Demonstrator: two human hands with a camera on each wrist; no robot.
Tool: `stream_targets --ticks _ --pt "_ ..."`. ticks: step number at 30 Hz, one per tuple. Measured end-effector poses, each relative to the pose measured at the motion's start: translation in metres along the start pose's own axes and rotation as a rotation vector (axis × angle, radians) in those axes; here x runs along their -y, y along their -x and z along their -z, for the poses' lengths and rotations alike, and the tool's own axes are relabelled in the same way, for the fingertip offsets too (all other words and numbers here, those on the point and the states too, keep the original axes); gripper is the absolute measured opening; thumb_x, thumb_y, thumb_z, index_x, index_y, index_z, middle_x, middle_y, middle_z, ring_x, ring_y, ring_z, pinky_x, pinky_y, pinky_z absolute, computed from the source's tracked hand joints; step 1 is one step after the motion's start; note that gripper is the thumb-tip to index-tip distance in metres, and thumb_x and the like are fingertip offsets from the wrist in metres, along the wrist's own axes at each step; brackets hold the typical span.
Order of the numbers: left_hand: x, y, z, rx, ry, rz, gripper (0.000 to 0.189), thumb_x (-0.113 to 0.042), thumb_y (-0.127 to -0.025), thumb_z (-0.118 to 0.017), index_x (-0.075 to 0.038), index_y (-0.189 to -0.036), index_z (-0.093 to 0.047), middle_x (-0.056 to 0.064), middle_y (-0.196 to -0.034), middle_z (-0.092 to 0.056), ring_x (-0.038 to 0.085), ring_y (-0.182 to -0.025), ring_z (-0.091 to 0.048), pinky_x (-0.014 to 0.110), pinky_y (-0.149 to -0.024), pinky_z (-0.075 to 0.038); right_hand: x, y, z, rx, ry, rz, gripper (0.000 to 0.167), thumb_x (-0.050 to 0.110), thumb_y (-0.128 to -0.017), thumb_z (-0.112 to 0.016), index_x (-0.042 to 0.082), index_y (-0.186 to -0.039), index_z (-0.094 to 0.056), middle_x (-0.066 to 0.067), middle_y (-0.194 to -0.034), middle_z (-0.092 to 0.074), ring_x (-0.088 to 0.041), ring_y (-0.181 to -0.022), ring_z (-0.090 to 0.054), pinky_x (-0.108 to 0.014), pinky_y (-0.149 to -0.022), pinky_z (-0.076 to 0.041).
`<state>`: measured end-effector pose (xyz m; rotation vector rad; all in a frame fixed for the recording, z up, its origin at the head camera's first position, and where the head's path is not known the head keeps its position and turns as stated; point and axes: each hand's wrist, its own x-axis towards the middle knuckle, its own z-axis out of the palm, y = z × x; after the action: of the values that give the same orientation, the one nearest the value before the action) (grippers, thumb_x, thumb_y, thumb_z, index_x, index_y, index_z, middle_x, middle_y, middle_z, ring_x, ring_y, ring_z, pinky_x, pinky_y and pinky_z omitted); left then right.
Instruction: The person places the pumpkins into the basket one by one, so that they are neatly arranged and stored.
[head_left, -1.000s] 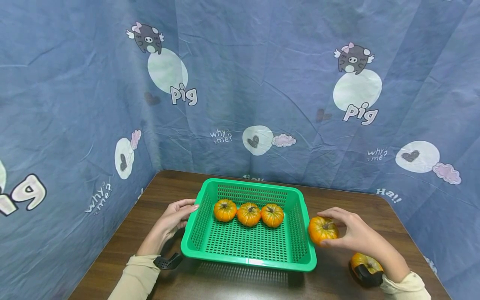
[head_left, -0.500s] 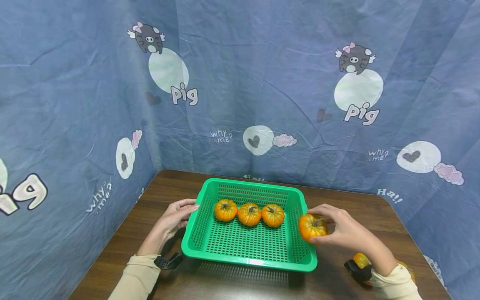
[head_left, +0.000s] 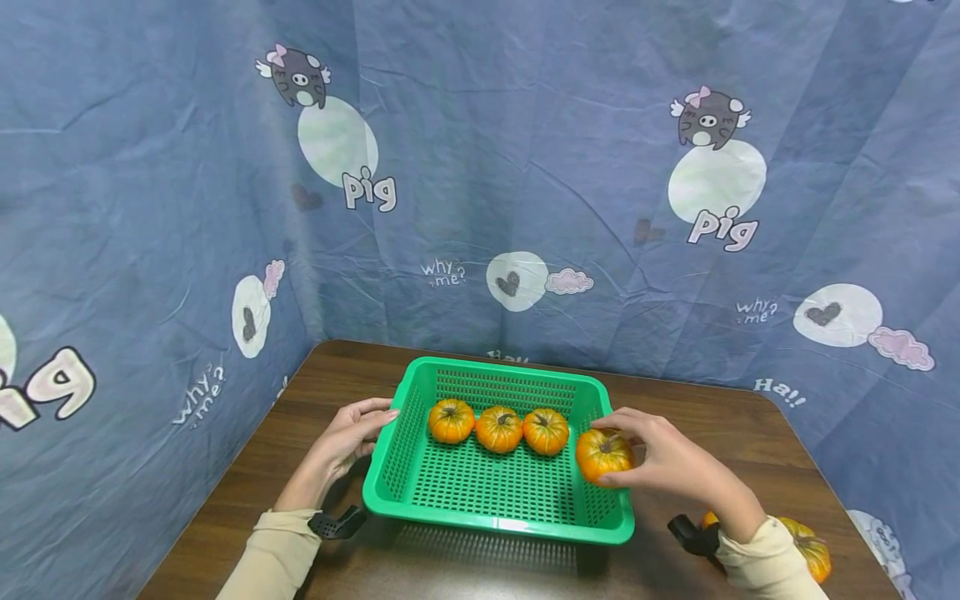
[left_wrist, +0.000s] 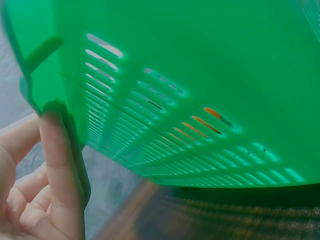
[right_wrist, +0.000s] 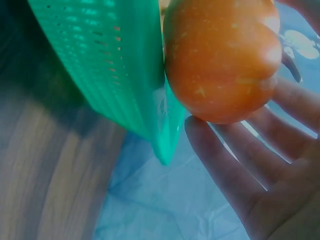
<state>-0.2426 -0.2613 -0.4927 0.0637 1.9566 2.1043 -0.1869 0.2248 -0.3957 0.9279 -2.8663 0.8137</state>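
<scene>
A green plastic basket (head_left: pixel 498 523) with slotted walls stands on the table. Inside, toward its back, three small orange pumpkins sit in a row: the left one (head_left: pixel 452 422), the middle one (head_left: pixel 498 430) and the right one (head_left: pixel 546 432). My left hand (head_left: pixel 345 437) holds the basket's left rim, thumb on top. My right hand (head_left: pixel 656 450) grips another pumpkin (head_left: pixel 602 457) between thumb and fingers, over the basket's right side. In the right wrist view this pumpkin (right_wrist: pixel 220 60) is beside the basket's rim (right_wrist: pixel 167 145).
Partly behind my right forearm, a pumpkin (head_left: pixel 808 550) and an orange piece of another (head_left: pixel 709 518) show on the brown wooden table (head_left: pixel 720 408). A blue printed cloth (head_left: pixel 480 167) hangs behind and to the left. Each wrist wears a black device.
My right hand has moved left with its pumpkin, from beside the basket to over its right side. The left hand, basket and pumpkins inside look unchanged.
</scene>
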Motion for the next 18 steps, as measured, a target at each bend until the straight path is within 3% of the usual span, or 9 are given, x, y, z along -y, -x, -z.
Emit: stream_targets --ticks 8,18 --pt "0.000 0.000 0.000 0.007 0.007 -0.002 0.053 -0.021 -0.103 -0.066 0.003 -0.146 -0.046 -0.008 -0.099 -0.076 0.007 -0.080 -0.075 0.024 -0.068 -0.064 0.004 -0.013 -0.009 0.045 0.029 0.059 0.063 0.052 -0.082 -0.085 0.020 -0.133 -0.067 0.004 -0.132 -0.069 -0.013 -0.111 -0.066 -0.035 -0.089 -0.060" --pt "0.001 -0.001 0.001 0.006 0.013 -0.001 0.052 -0.021 -0.103 -0.067 0.002 -0.145 -0.048 -0.008 -0.098 -0.077 0.007 -0.079 -0.075 0.026 -0.069 -0.064 0.019 -0.033 -0.016 0.131 0.040 0.076 0.065 0.049 -0.082 -0.086 0.018 -0.135 -0.066 0.002 -0.134 -0.066 -0.016 -0.115 -0.064 -0.037 -0.091 -0.059"
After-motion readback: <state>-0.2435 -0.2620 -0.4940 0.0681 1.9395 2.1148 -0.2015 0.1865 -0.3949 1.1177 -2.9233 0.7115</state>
